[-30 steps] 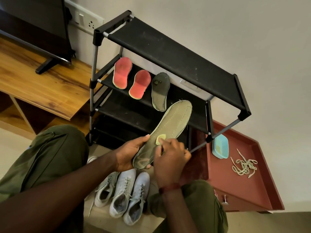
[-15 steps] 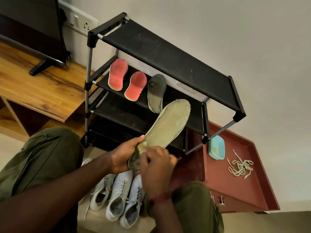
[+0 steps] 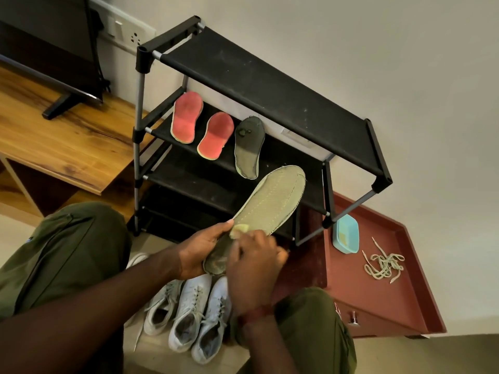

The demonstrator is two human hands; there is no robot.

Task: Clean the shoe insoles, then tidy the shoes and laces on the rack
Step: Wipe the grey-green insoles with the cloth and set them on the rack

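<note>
My left hand grips the heel end of a long olive-green insole, which points up and right in front of the black shoe rack. My right hand presses a small yellow-green sponge against the insole near its heel. Two red insoles and a dark green insole lie on the rack's second shelf. White sneakers stand on the floor between my knees. A tangle of pale laces lies on the red-brown cabinet top.
A light blue dish sits on the cabinet beside the rack's right leg. A wooden TV stand with a TV is at the left. My knees in green trousers frame the sneakers. A wall socket is behind the rack.
My right hand with the sponge slid along the insole, first down toward the heel, then slightly back up. The left hand kept holding the insole. The view shifted a little.
</note>
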